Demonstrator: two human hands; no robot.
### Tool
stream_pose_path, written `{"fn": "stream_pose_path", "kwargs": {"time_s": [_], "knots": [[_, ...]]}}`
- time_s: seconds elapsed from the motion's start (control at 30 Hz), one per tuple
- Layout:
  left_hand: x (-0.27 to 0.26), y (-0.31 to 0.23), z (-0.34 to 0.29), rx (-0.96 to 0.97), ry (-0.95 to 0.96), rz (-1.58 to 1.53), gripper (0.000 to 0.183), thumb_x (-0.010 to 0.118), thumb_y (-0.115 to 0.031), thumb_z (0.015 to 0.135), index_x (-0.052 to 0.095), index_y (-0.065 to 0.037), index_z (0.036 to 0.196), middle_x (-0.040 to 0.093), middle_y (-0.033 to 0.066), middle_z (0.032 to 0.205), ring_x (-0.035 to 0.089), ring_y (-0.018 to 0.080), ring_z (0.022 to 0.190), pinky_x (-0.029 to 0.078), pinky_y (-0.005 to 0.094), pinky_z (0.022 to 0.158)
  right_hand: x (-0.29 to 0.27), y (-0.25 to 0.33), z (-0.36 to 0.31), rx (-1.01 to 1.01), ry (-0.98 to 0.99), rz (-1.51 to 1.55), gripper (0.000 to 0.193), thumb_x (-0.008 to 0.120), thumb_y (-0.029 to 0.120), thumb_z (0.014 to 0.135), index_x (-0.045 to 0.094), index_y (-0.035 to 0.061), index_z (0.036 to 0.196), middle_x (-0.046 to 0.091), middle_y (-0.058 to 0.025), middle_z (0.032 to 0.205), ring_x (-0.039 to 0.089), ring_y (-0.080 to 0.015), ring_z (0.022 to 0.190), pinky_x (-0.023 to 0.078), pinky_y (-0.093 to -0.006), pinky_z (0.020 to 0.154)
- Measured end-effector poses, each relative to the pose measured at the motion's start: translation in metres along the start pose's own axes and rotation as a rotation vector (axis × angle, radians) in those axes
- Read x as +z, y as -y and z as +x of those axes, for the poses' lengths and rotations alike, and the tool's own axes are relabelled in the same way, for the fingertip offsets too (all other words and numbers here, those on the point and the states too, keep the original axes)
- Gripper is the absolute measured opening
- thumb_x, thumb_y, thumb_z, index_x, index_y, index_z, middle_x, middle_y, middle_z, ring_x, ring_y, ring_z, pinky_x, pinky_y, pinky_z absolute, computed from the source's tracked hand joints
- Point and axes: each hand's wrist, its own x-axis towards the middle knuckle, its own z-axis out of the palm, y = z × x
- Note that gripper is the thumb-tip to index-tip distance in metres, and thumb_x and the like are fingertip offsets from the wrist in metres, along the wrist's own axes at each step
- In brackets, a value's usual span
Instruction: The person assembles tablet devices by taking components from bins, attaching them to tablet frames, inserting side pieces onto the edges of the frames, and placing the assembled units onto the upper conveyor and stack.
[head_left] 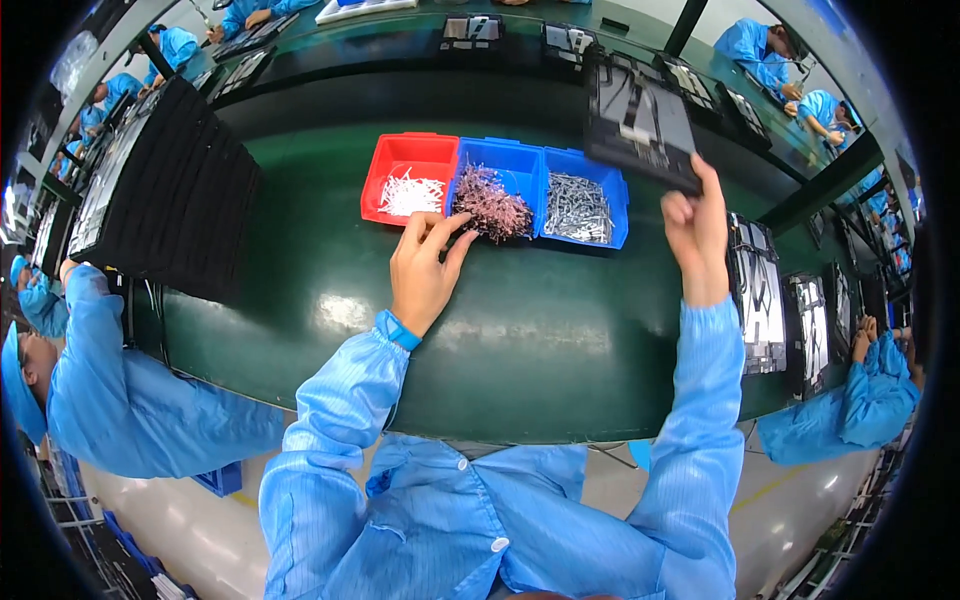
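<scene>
Your right hand (697, 232) is clamped on the lower corner of a flat dark rectangular panel (640, 122), raised right of the blue plastic bin of tangled purplish wires (495, 197). Your left hand (423, 272) rests open, fingers loosely apart, on the glossy green surface (300, 280) just before that bin.

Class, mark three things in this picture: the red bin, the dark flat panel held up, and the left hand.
red bin (392, 152): head view, on its bare back floor.
dark flat panel (640, 125): head view, on its middle face.
left hand (422, 272): head view, on the back of the hand.
</scene>
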Motion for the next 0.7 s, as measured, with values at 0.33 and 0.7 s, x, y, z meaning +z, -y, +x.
{"fn": "stream_pose_path", "kwargs": {"time_s": [0.33,0.7], "knots": [[0.007,-0.001,0.010,-0.091,-0.062,-0.153,0.011,0.076,-0.005,0.085,0.072,-0.003,0.095,0.057,0.0059,0.087,0.052,0.0138,0.063,0.046,0.0285,0.058,-0.113,-0.030,-0.245,0.220,-0.167,-0.269,0.032,0.068,0.032,0.089,0.062,0.0028,0.101,0.062,-0.0019,0.072,0.038,-0.0048,0.040,0.029,-0.0214,0.032],[0.003,0.001,0.015,-0.018,-0.146,-0.179,0.009,0.071,-0.005,0.092,0.064,0.001,0.091,0.056,0.0063,0.091,0.056,0.0127,0.072,0.046,0.0258,0.060,-0.080,-0.072,-0.305,0.522,0.082,-0.722,0.036,0.067,0.031,0.097,0.063,-0.0049,0.102,0.064,-0.0064,0.072,0.054,-0.0124,0.047,0.043,-0.0277,0.042]]}}
